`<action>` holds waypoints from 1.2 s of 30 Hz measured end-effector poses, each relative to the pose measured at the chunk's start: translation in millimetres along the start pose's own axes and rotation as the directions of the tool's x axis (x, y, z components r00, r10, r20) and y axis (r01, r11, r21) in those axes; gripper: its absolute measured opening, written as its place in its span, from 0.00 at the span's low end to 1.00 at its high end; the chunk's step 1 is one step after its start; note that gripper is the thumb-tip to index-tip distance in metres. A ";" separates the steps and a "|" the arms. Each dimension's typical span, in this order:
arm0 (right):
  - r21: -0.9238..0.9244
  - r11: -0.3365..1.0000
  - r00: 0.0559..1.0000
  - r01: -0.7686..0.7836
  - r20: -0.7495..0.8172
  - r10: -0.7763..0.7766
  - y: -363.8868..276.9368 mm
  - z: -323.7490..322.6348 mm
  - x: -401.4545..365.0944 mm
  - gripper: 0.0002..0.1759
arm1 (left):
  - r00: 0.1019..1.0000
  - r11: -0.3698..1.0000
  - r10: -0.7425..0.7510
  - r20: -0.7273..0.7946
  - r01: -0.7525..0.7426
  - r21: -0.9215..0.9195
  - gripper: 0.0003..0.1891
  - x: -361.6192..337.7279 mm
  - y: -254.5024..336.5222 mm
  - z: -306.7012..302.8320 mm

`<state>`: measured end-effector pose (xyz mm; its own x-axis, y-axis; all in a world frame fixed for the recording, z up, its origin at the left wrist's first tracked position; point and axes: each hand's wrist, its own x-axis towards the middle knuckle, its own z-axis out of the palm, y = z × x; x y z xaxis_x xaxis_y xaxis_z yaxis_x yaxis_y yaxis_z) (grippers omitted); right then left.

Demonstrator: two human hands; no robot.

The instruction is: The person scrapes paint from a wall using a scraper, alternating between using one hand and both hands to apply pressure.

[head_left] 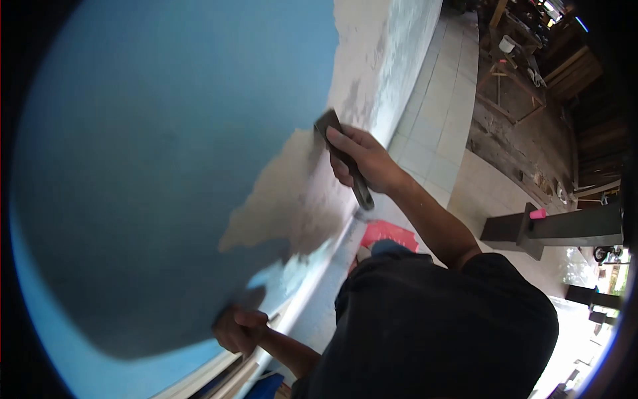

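Blue paint covers most of the wall (153, 133), with a bare plaster patch (292, 199) stripped out of it. The right hand (364, 159) has its grip pressed together around the handle of a scraper (328, 123), and the blade sits on the wall at the upper edge of that patch. The left hand (238, 329) is curled into a fist against the wall near the pale ledge (319, 279); whether it holds anything I cannot tell

Scraping would likely go best with the blade kept at a low angle and its edge worked under the paint line, so it lifts paint rather than gouging plaster. The ragged blue border beside the blade looks like the place to work from

Room is open behind the arm: tiled floor (432, 133) runs along the wall, a red sheet (392, 234) lies just below the ledge, and a dark beam (565, 226) and a wooden trestle (512, 86) stand well apart
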<state>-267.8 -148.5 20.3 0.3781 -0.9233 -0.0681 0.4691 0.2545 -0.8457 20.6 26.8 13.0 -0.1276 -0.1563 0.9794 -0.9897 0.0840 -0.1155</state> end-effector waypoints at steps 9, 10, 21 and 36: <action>-0.044 0.996 0.991 -0.081 -0.108 0.076 -9.4 19.6 5.8 0.18 | 0.997 0.998 0.061 -0.047 -0.059 0.033 0.19 3.1 -0.1 6.8; 0.017 0.996 0.994 -0.087 -0.070 0.087 -8.9 18.2 4.8 0.19 | 0.997 0.997 0.064 -0.043 -0.062 0.034 0.19 3.2 -0.7 7.8; 0.134 0.972 0.951 -0.194 -0.216 0.220 -0.6 46.1 -12.7 0.23 | 0.999 0.998 0.039 -0.003 -0.039 0.040 0.18 1.4 2.6 1.8; 0.125 0.966 0.939 -0.227 -0.235 0.251 -8.8 61.5 -19.3 0.25 | 0.996 1.000 -0.003 -0.091 0.005 0.026 0.21 -2.7 0.7 2.0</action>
<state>-230.1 -115.2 61.6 0.2857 -0.8705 -0.4008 0.4671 0.4917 -0.7349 20.1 25.3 10.0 -0.1187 -0.0666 0.9907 -0.9917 0.0579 -0.1149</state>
